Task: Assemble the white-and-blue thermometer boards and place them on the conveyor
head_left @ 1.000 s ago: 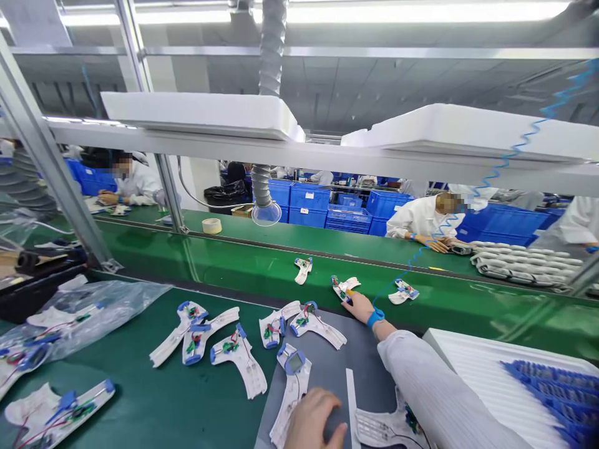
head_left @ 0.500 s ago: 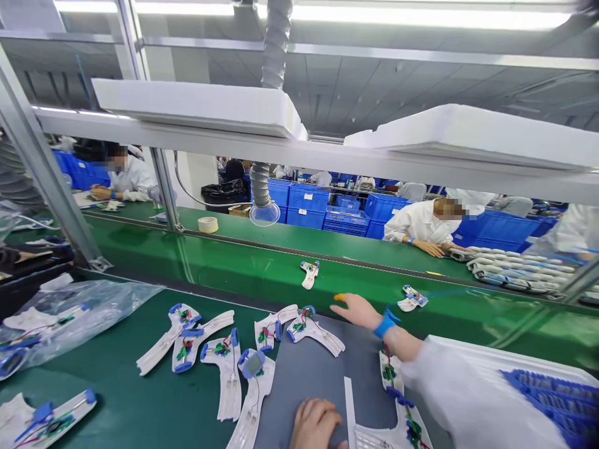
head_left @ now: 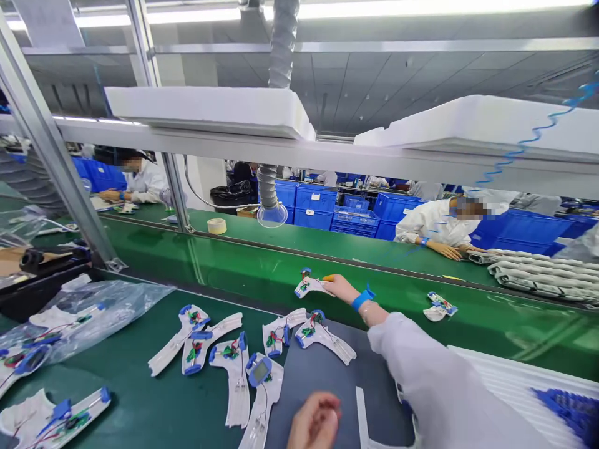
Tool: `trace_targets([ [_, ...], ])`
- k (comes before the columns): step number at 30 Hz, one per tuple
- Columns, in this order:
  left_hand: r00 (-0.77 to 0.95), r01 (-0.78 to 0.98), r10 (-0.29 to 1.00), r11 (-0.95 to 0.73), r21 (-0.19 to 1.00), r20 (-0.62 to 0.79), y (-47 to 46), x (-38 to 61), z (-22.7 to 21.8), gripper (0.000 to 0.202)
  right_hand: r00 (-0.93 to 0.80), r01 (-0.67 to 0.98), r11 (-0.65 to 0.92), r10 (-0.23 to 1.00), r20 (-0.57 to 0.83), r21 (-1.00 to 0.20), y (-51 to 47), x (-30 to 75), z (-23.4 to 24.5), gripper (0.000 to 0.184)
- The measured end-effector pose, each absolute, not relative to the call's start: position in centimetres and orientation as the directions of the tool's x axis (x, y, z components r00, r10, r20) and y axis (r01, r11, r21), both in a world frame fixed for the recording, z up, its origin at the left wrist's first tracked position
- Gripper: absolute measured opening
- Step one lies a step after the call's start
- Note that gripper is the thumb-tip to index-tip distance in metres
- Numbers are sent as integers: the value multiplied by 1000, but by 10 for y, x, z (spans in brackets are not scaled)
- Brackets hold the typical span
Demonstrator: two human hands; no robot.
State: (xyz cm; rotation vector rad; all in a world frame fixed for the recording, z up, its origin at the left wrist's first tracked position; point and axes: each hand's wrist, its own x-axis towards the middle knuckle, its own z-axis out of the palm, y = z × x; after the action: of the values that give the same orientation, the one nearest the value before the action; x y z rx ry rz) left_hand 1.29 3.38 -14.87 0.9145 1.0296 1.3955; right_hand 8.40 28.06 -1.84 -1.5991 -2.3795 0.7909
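My right hand (head_left: pixel 344 289) stretches over the green belt, fingers closed on the handle end of a white, gun-shaped thermometer housing half (head_left: pixel 306 286) with a green board and blue parts. One fingertip has a yellow cover, and a blue strap is round the wrist. My left hand (head_left: pixel 318 416) is above the grey mat (head_left: pixel 322 368), fingers loosely curled and slightly apart, holding nothing visible. Beside it lies a similar half with a small screen (head_left: pixel 260 372). Another wired half (head_left: pixel 322 337) rests at the mat's far edge. My right sleeve partly hides other halves.
Several more halves (head_left: pixel 231 374) lie left of the mat, some on a clear plastic bag (head_left: pixel 121 312). One half (head_left: pixel 440 305) sits farther right on the belt. A white ribbed tray (head_left: pixel 486 380) is at right. Overhead runs a shelf (head_left: pixel 327 153). Co-workers sit across the belt.
My right hand has moved left along the belt and taken hold of the housing half lying there. My left hand has turned, showing more of its curled inner side. The view has shifted slightly.
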Motion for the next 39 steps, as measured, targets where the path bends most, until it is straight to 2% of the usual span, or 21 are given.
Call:
trace_targets([
  [1,-52,-511,988,97,854,-143,33,10,-139,52,-467,775,316,869,-160,-546,265,93,-13,27],
  [3,69,-799,953,230,556,-296,30,5,-118,64,-568,707,358,801,-189,-610,228,113,-3,32],
  [5,240,-903,930,319,287,-278,27,0,-99,73,-714,591,418,669,-206,-690,190,131,6,36],
  [6,313,-910,920,362,204,-236,25,-2,-91,77,-794,511,457,576,-196,-728,172,139,11,38],
  [8,390,-898,908,412,157,-150,20,-3,-80,77,-909,347,566,400,-120,-748,140,152,20,39],
  [9,393,-895,911,410,176,-124,17,-3,-76,74,-930,288,633,364,-51,-718,127,156,24,38],
  [11,343,-898,933,361,251,-114,12,0,-70,68,-919,244,747,382,99,-619,103,162,33,34],
  [13,265,-897,954,296,329,-138,8,4,-65,62,-904,226,798,386,186,-560,84,165,38,38],
  [16,145,-888,980,188,419,-133,2,11,-58,52,-918,246,815,370,144,-524,62,168,37,51],
  [20,34,-823,999,29,567,-1,-5,14,-52,38,-901,265,859,382,204,-439,52,170,31,37],
  [23,100,-648,992,8,762,74,-13,12,-50,42,-914,210,922,303,268,-326,52,172,26,39],
  [25,287,-540,955,100,836,71,-17,10,-50,48,-925,157,944,244,292,-290,52,174,23,35],
  [27,498,-486,866,233,842,47,-21,9,-51,57,-919,124,955,213,332,-269,50,176,19,32],
  [29,578,-494,814,298,817,53,-24,10,-54,63,-895,114,968,198,400,-225,47,180,15,31],
  [32,510,-560,860,302,772,34,-26,13,-58,61,-843,91,983,161,512,-159,42,188,10,32],
  [37,458,-561,889,287,776,3,-24,19,-58,62,-827,120,949,258,499,-293,38,195,4,28],
  [39,440,-559,898,288,777,-16,-24,21,-56,62,-821,102,943,260,509,-317,38,197,0,27],
])
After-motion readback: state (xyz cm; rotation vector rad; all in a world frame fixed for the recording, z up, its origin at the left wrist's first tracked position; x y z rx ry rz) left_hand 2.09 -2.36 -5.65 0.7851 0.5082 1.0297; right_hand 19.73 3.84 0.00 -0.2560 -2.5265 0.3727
